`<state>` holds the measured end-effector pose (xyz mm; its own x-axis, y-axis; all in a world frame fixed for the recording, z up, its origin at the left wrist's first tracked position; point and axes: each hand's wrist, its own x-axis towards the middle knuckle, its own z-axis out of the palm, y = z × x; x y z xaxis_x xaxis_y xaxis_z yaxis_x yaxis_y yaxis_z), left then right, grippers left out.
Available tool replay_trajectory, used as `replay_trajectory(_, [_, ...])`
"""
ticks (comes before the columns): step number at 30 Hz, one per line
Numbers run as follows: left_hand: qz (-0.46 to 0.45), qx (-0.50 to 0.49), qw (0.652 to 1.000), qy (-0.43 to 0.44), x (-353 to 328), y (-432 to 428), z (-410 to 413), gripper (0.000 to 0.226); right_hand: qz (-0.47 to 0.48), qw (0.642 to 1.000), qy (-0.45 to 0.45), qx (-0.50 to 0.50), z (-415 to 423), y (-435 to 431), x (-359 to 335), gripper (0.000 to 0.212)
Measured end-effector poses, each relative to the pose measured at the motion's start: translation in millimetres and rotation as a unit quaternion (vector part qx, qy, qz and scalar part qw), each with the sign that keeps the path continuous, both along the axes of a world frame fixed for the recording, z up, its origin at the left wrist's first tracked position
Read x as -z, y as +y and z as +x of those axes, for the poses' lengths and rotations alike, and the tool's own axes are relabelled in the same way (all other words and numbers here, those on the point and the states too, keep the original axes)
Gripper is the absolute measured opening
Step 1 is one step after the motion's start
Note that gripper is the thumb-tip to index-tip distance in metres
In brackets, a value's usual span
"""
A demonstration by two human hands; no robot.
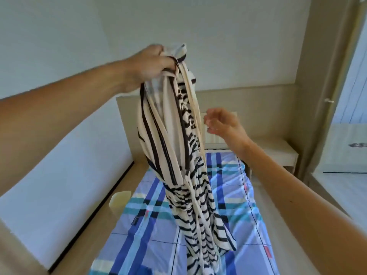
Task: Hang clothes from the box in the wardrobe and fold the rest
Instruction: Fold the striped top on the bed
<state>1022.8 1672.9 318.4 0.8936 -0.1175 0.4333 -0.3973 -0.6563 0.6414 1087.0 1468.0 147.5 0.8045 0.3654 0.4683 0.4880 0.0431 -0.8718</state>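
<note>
Plaid bed point(151, 231) below; left hand point(153, 64) grips one striped garment point(178, 145).

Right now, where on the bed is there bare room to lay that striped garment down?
Bare bedcover right of the hanging striped garment, out to the bed's right edge; another strip on its left, bordered by the pale yellow object. The middle is hidden behind the garment, which the left hand grips.
</note>
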Motion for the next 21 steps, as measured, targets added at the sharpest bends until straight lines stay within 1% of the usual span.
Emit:
replay_trajectory(1, [-0.023, -0.010, 1.000, -0.011, -6.5, 4.6, 0.0, 0.006, -0.106, 0.992, 0.017, -0.060, -2.0, -1.3, 20.5, 0.042])
replay_trajectory(2, [-0.047, -0.019, 0.998, -0.022, -13.1, 11.3, 2.1, 0.009, -0.201, 0.971, 0.050, -0.117, -4.7, 0.7, 44.4, 0.050])
replay_trajectory(3, [-0.068, -0.024, 0.997, -0.029, -18.7, 17.7, 2.4, 0.011, -0.281, 0.944, 0.087, -0.148, -9.7, 7.1, 67.1, 0.049])
replay_trajectory(5, [-0.101, -0.030, 0.994, -0.034, -24.1, 29.7, 2.8, 0.019, -0.410, 0.892, 0.129, -0.144, -16.4, 22.9, 113.7, 0.035])
replay_trajectory(6, [-0.111, -0.037, 0.993, -0.030, -24.0, 37.4, 4.9, 0.023, -0.445, 0.877, 0.138, -0.121, -14.4, 29.7, 135.2, 0.029])
replay_trajectory(7, [-0.121, -0.044, 0.991, -0.023, -21.7, 42.5, 5.1, 0.021, -0.459, 0.871, 0.152, -0.092, -10.2, 34.1, 153.5, 0.025])
replay_trajectory(8, [-0.122, -0.053, 0.991, -0.020, -17.9, 51.5, 8.9, 0.017, -0.456, 0.871, 0.173, -0.061, -3.5, 37.9, 166.8, 0.021])
replay_trajectory(11, [-0.067, -0.065, 0.996, 0.011, -1.7, 89.1, 11.2, 0.010, -0.389, 0.891, 0.228, 0.047, 14.7, 37.6, 168.4, 0.026])
replay_trajectory(12, [-0.028, -0.049, 0.998, 0.036, 4.4, 102.0, 12.3, 0.007, -0.356, 0.902, 0.232, 0.080, 20.3, 33.8, 158.6, 0.022])
replay_trajectory(13, [0.033, -0.032, 0.997, 0.065, 11.5, 117.5, 10.5, 0.012, -0.328, 0.909, 0.233, 0.106, 22.7, 33.2, 141.1, 0.018])
replay_trajectory(14, [0.124, -0.030, 0.987, 0.097, 17.3, 132.9, 10.6, 0.015, -0.295, 0.916, 0.238, 0.129, 23.6, 33.4, 118.4, 0.020])
replay_trajectory(15, [0.222, -0.044, 0.964, 0.138, 23.8, 145.8, 9.9, 0.014, -0.274, 0.922, 0.233, 0.144, 24.1, 36.3, 94.2, 0.027])
replay_trajectory(16, [0.304, -0.065, 0.933, 0.181, 31.1, 155.1, 11.5, 0.018, -0.262, 0.928, 0.215, 0.153, 25.5, 40.8, 70.1, 0.033])
replay_trajectory(17, [0.357, -0.074, 0.903, 0.229, 38.1, 157.7, 9.8, 0.024, -0.255, 0.935, 0.190, 0.156, 25.4, 48.5, 47.3, 0.036])
replay_trajectory(18, [0.365, -0.075, 0.890, 0.263, 47.0, 158.3, 10.9, 0.029, -0.250, 0.942, 0.161, 0.155, 22.0, 60.9, 22.6, 0.036])
replay_trajectory(19, [0.339, -0.058, 0.898, 0.276, 56.2, 154.1, 11.3, 0.039, -0.248, 0.949, 0.122, 0.152, 16.4, 74.9, -0.1, 0.034])
replay_trajectory(21, [0.222, 0.011, 0.942, 0.250, 76.9, 129.3, 7.9, 0.075, -0.261, 0.955, 0.036, 0.137, 9.9, 105.6, -40.7, 0.027])
